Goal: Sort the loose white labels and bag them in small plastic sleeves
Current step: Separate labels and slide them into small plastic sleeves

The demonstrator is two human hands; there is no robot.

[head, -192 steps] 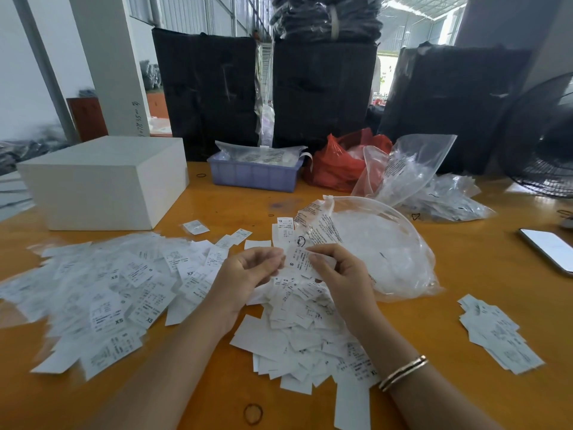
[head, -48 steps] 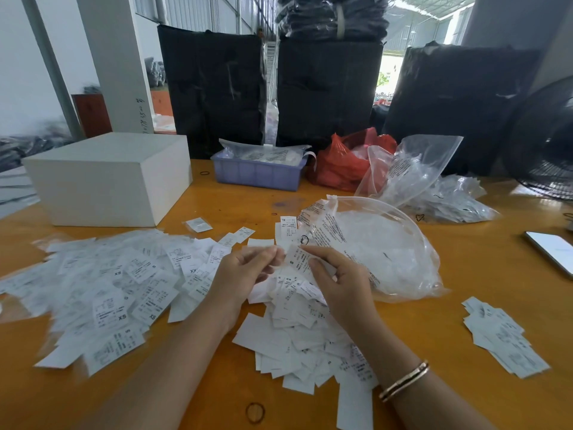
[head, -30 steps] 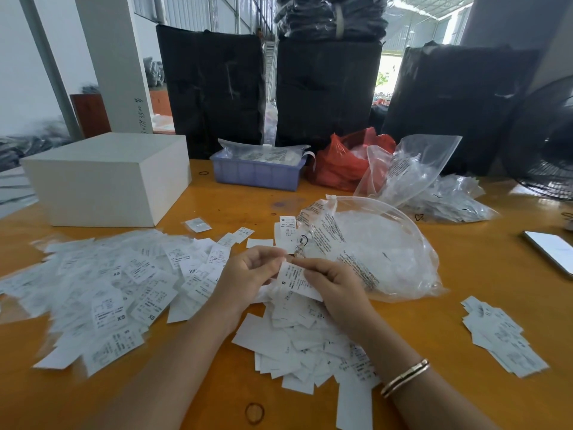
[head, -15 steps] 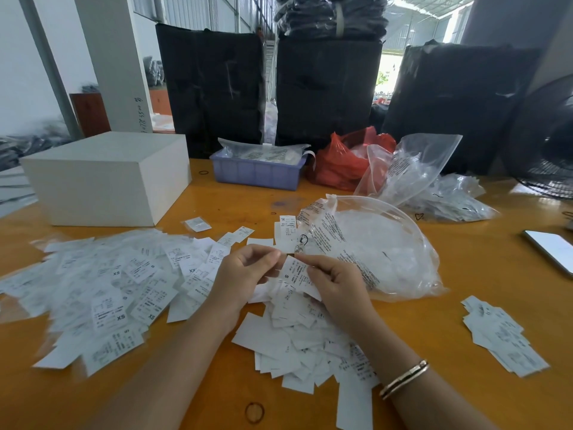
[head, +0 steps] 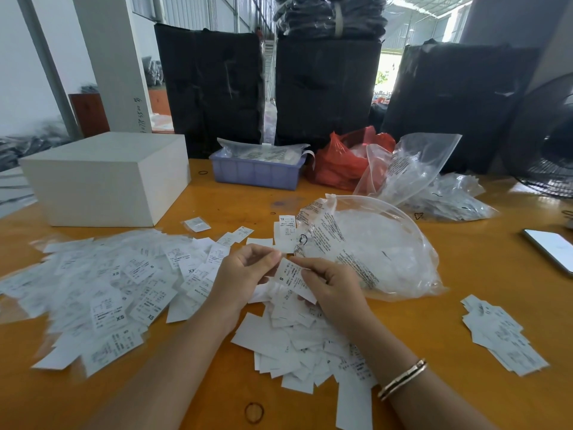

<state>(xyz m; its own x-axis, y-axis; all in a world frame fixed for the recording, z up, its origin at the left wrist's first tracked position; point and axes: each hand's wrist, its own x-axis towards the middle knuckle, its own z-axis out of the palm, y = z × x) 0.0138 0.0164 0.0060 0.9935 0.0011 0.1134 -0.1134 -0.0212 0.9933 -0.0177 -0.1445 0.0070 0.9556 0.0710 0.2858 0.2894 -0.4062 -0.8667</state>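
An orange-brown wooden table (head: 465,268) carries a wide spread of bagged labels (head: 102,290) at left, a heap of loose white labels (head: 297,336) at centre and a smaller label stack (head: 502,333) at right. Behind them lie a large clear plastic bag (head: 372,246), a white box (head: 105,178), a lavender tray (head: 257,172), a red bag (head: 338,159) and crumpled clear bags (head: 434,181). A phone (head: 552,249) rests at the right edge, a rubber band (head: 254,412) near the front.

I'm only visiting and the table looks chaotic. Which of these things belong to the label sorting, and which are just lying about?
In use:
white paper label marked S, in the grip of left hand and right hand
loose white label heap
sleeved label spread
large clear plastic bag

Lying about:
white box
lilac plastic tray
red plastic bag
phone
black fan
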